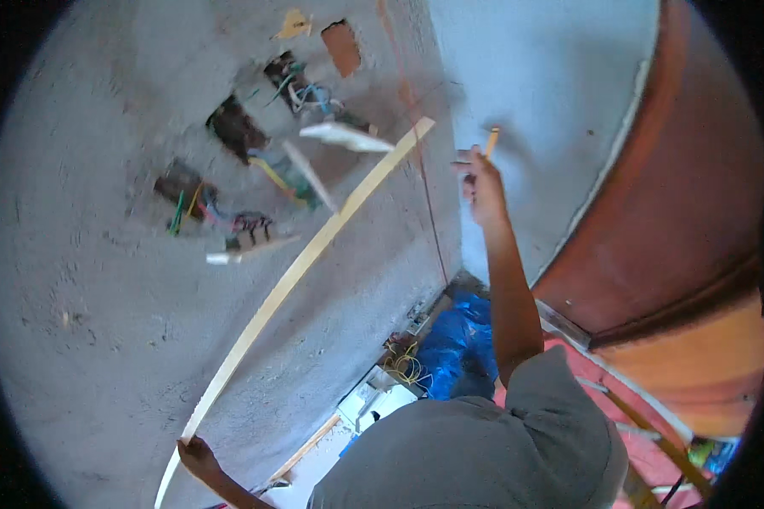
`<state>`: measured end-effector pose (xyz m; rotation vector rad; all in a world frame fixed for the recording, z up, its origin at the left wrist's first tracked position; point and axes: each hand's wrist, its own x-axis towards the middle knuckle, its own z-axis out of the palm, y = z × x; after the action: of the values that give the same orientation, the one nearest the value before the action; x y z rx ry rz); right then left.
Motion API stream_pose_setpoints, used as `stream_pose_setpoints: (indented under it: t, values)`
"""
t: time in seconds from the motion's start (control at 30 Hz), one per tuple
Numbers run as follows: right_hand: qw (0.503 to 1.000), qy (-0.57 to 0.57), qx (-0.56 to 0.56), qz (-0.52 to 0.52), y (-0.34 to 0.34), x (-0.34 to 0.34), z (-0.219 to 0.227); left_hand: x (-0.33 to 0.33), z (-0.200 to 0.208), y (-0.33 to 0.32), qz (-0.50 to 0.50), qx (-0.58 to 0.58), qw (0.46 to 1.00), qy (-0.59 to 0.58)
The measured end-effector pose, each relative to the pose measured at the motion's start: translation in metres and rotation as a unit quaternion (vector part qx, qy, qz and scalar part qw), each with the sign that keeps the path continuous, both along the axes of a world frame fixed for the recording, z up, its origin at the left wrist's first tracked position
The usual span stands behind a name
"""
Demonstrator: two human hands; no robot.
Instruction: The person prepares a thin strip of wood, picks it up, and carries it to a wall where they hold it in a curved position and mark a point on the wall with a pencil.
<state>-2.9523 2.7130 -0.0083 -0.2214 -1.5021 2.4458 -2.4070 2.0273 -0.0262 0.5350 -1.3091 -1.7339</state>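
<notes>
A long pale strip (293, 276), like a thin batten, slants up across the grey wall from lower left to the corner. My left hand (199, 458) is closed round its lower part. Up by the corner, just right of the strip's upper end, my right hand (485, 191) grips a yellow pencil (493, 141), which sticks up in front of the pale blue wall. Some fingers of that hand point toward the corner. A thin red line (429, 195) runs down the grey wall and passes by the strip's top end.
Switch plates (348, 137) hang on wires from open wall boxes (236, 127). Below the corner lie blue plastic sheeting (458, 339), a coil of yellow wire (406, 365) and a white box (373, 399). To the right are a brown-orange curtain (654, 220) and a ladder (658, 433).
</notes>
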Motion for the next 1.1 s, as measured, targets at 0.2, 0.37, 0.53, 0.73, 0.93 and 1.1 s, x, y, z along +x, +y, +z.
stream_pose_setpoints:
  t: [0.2, 0.37, 0.53, 0.73, 0.93, 1.1]
  values:
    - [0.949, 0.031, -0.23, 0.215, -0.055, -0.07, -0.009, -0.025, 0.012, 0.02, -0.024, 0.135, 0.99, 0.018]
    - [0.951, 0.005, -0.208, 0.23, -0.058, -0.091, -0.017, -0.05, 0.031, 0.047, -0.009, 0.195, 0.98, -0.021]
    - [0.948, 0.046, -0.192, 0.252, -0.062, -0.087, -0.01, -0.061, 0.027, 0.057, 0.044, 0.183, 0.982, 0.013]
    - [0.94, 0.012, -0.258, 0.222, -0.063, -0.092, -0.045, -0.081, 0.013, 0.08, 0.146, 0.242, 0.959, -0.011]
    - [0.945, -0.051, -0.216, 0.241, -0.043, -0.08, -0.076, -0.059, -0.014, 0.105, 0.182, 0.223, 0.957, -0.034]
    - [0.929, -0.045, -0.203, 0.307, -0.047, -0.058, -0.08, -0.018, -0.014, 0.116, 0.141, 0.085, 0.979, -0.12]
